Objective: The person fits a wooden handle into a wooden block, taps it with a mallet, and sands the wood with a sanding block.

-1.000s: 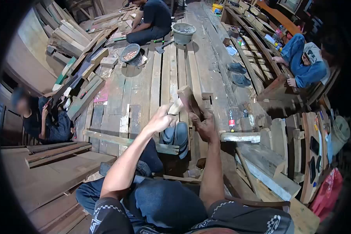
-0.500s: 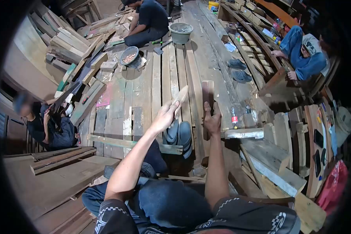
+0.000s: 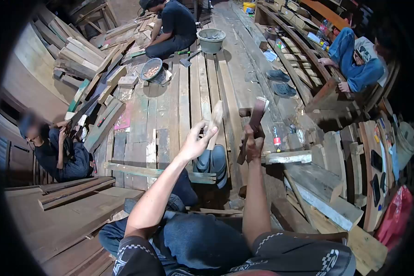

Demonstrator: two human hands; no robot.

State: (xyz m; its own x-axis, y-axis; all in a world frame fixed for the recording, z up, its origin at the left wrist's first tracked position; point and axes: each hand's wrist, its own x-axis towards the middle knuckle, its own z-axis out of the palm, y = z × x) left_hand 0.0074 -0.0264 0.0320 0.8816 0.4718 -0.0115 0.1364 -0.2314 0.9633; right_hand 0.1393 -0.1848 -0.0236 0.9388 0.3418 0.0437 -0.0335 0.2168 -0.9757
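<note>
A pale, pointed piece of wood (image 3: 215, 118) is in my left hand (image 3: 197, 140), fingers and thumb closed round its lower part. My right hand (image 3: 253, 143) grips a dark reddish-brown strip (image 3: 258, 113), which tilts up to the right with a lighter top end. The two pieces are apart. Below my left hand, a pair of grey sandals (image 3: 218, 161) lies on the planks beyond my knees.
A co-worker (image 3: 172, 27) sits at the top near two buckets (image 3: 211, 40) and a hammer (image 3: 187, 61). Other people sit at far left (image 3: 62, 147) and upper right (image 3: 361, 60). A bottle (image 3: 276, 140) stands right of my right hand, by stacked timber (image 3: 313, 181).
The dark strip has turned from upright to tilted right, its face now showing differently. The pale piece in my left hand has become more upright, and my left fingers have shifted on it.
</note>
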